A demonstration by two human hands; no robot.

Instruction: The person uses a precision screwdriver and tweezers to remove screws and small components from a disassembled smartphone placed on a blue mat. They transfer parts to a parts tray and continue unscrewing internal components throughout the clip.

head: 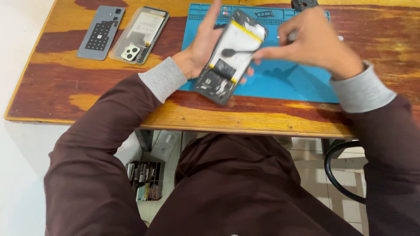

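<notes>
1. Lap and dark maroon sleeves (100, 144) with grey cuffs fill the foreground; a tray of small tools (145, 180) sits on the floor under the table edge.
2. Left hand (202, 43): fingers spread, cradling an opened phone (229, 57) from behind, tilted above the near edge of the blue work mat (293, 83).
3. Right hand (313, 41): fingers pinched closed on a thin dark tool (236, 52), its tip touching the phone's exposed interior beside the white battery.
4. Wooden table (87, 91): at far left lie a grey back cover (101, 32) and, just beside it, a clear phone case (140, 35).
</notes>
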